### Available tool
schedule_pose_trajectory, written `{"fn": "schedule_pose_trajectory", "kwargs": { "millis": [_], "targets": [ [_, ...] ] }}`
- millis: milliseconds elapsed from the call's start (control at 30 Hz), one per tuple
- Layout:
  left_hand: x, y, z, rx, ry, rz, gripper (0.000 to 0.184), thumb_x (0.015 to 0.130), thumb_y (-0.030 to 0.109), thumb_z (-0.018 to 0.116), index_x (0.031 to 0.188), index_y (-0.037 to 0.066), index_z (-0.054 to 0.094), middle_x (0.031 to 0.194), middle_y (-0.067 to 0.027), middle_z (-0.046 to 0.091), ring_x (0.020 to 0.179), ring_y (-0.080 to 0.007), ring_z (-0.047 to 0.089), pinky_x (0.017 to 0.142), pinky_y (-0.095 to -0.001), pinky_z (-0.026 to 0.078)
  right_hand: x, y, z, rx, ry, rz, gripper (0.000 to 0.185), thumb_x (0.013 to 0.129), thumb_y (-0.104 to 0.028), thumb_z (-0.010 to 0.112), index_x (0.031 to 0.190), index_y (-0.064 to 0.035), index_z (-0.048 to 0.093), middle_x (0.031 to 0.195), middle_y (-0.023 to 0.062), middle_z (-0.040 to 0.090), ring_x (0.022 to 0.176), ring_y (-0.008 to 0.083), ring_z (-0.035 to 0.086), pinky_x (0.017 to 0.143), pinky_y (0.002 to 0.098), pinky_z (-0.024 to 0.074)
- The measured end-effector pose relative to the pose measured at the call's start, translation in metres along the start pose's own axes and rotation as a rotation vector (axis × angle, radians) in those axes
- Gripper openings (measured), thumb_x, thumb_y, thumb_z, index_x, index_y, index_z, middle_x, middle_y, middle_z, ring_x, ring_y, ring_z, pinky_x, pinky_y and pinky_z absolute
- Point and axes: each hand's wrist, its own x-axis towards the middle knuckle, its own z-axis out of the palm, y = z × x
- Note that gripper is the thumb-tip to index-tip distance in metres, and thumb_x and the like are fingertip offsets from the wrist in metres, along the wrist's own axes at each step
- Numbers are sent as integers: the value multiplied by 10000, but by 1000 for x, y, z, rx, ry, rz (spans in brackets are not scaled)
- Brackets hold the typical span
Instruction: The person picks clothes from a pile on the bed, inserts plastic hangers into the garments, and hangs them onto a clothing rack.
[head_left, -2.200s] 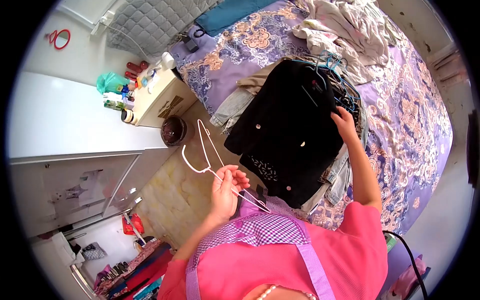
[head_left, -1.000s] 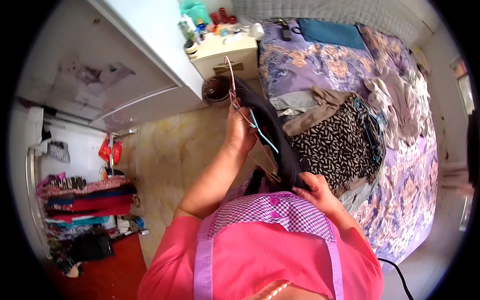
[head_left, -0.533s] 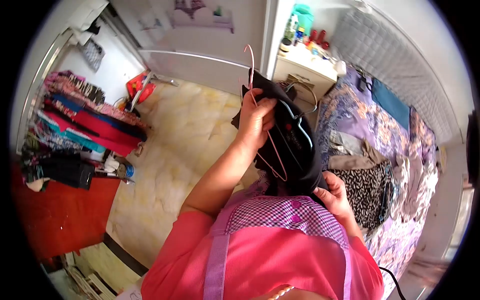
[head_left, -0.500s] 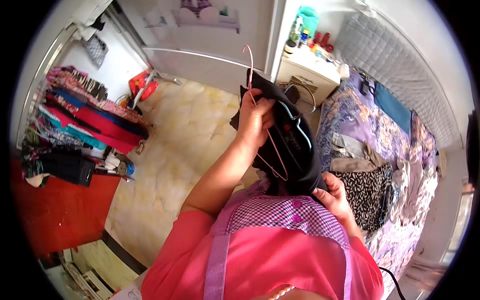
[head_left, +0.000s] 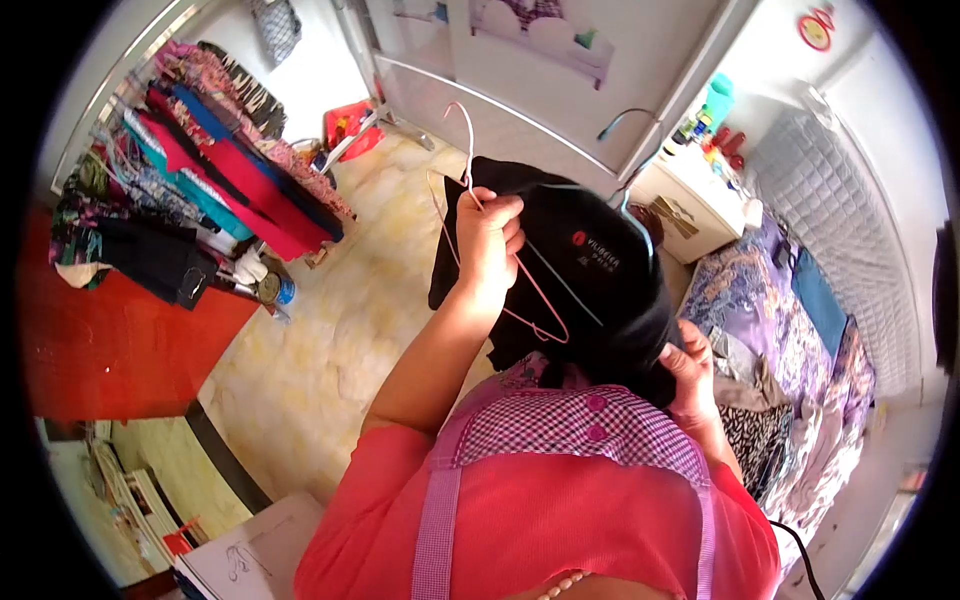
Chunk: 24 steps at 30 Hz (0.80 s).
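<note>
My left hand (head_left: pixel 488 240) is closed around a thin pink clothes hanger (head_left: pixel 461 125) just below its hook. The lower part of that hanger lies across a black garment (head_left: pixel 540 240), which has a small red mark and white print inside. Whether my left fingers also pinch the cloth I cannot tell. At the garment's other side, my right hand (head_left: pixel 690 365) grips its edge between thumb and fingers. A light blue hanger (head_left: pixel 648 235) sits inside the garment opening, its hook sticking out toward the sliding door.
Many clothes hang on a rack (head_left: pixel 240 170) at the left. On the right, a bed (head_left: pixel 735 280) carries loose clothing. A white bedside cabinet (head_left: pixel 690 205) holds bottles. A red bag (head_left: pixel 352 130) lies on the floor near the sliding door (head_left: pixel 520 100).
The black garment is spread wider, with more of its inside print showing. The light blue hanger's hook now points up and away. My view has turned toward the right.
</note>
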Motion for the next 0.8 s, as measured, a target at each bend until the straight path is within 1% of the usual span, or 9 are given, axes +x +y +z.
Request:
{"fn": "schedule_pose_trajectory", "kwargs": {
  "millis": [67,167,300,433,567,667,700,733,800],
  "targets": [
    [13,6,-21,-40,-15,39,259,757,-41,542,862,154,409,671,33,406,419,-37,301,345,-182,214,27,-9,15,54,78,-20,237,739,-53,643,960,-4,574,936,67,628,809,152,596,773,266,466],
    [26,24,-37,29,5,122,211,789,-1,564,874,145,436,705,34,423,419,-31,307,341,-175,221,76,-17,11,-13,-52,-101,317,717,-122,677,988,4,571,944,58,628,856,156,586,801,281,456],
    [57,53,-39,100,35,251,159,804,15,582,857,112,468,697,40,423,424,-21,304,343,-169,207,142,-20,13,-84,-175,-142,273,709,-123,689,935,-9,586,899,40,628,813,133,577,792,257,440],
    [108,84,-40,120,73,342,172,785,-25,582,821,110,483,652,46,420,405,-12,288,339,-172,192,223,-18,33,-102,-350,-48,246,702,-113,692,900,-12,588,871,33,625,785,116,568,761,247,439],
    [170,111,-30,164,106,389,211,753,-28,620,830,121,492,674,49,430,417,-10,306,343,-169,202,298,-11,54,-89,-444,50,231,730,-41,644,949,6,589,877,31,633,778,107,568,760,244,435],
    [223,121,-21,359,126,552,290,690,-40,686,849,115,500,718,49,423,569,-27,368,465,-166,303,346,-21,76,-137,-514,72,225,736,-36,637,951,9,588,873,29,632,773,107,566,754,241,434],
    [242,123,-23,433,99,571,364,643,-27,728,905,113,518,761,41,417,654,-46,388,551,-180,347,361,-22,80,-158,-548,82,219,743,-36,630,952,12,585,879,31,632,786,109,570,766,243,434],
    [267,121,-25,601,98,771,370,639,-13,731,915,100,512,781,32,429,665,-63,402,572,-201,370,376,-22,82,-186,-590,99,219,745,-37,630,953,12,585,885,34,633,794,111,572,772,243,433],
    [295,125,-32,717,173,708,342,649,-13,719,887,82,493,792,21,453,697,-80,421,605,-217,386,401,-26,83,-253,-674,126,218,747,-39,630,953,13,583,897,40,634,811,115,576,785,243,432]
  ]
}}
